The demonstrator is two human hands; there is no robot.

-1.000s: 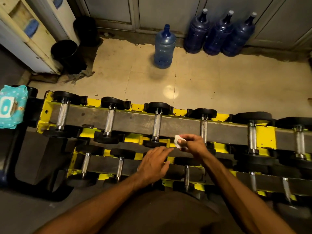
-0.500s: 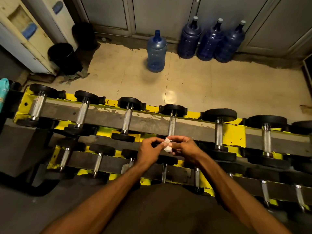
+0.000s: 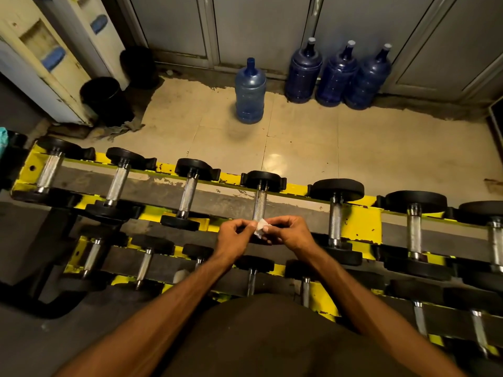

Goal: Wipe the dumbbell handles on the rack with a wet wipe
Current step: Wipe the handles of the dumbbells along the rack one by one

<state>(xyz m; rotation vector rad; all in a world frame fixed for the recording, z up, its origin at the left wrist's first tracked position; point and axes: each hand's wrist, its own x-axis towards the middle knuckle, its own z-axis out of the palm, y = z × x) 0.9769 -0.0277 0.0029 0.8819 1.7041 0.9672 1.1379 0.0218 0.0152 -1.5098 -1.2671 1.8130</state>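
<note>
The left grip (image 3: 234, 235) and right grip (image 3: 291, 234) pinch one wet wipe (image 3: 260, 229) between them. A dumbbell handle (image 3: 260, 204) lies just beyond.

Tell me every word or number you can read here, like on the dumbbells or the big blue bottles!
No text is readable anywhere.
Dumbbells: no numbers show on their black ends.
Blue bottles: no labels visible.
Teal pack at the left edge: only a sliver shows, nothing legible.
Wet wipe, pinched by the left hand and right hand: plain white.
</note>
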